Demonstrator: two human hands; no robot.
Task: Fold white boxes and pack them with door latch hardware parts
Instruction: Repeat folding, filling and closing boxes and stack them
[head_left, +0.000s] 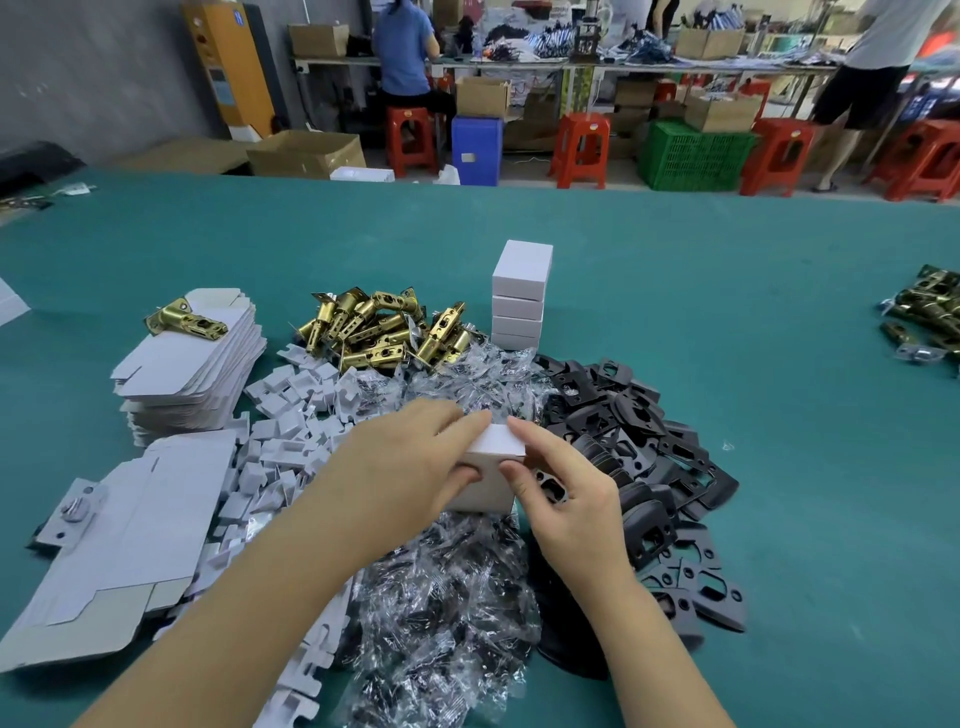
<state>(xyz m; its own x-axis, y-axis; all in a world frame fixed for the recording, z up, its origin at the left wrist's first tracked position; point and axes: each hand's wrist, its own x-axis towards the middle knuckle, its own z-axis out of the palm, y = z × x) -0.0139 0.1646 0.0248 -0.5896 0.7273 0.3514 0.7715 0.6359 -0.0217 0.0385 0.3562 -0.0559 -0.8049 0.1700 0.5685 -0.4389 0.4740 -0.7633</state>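
Head view | left hand grips white box, thumb on front | right hand pinches its right edge

My left hand covers most of the white box, so I can't see its left side or what's inside. The right hand hides part of the black plates beneath it. Contents of the clear bags are too tangled to make out, possibly screws. The flat box blank runs off the left edge. The brass latches at far right are cut by the edge. Both forearms leave the bottom.
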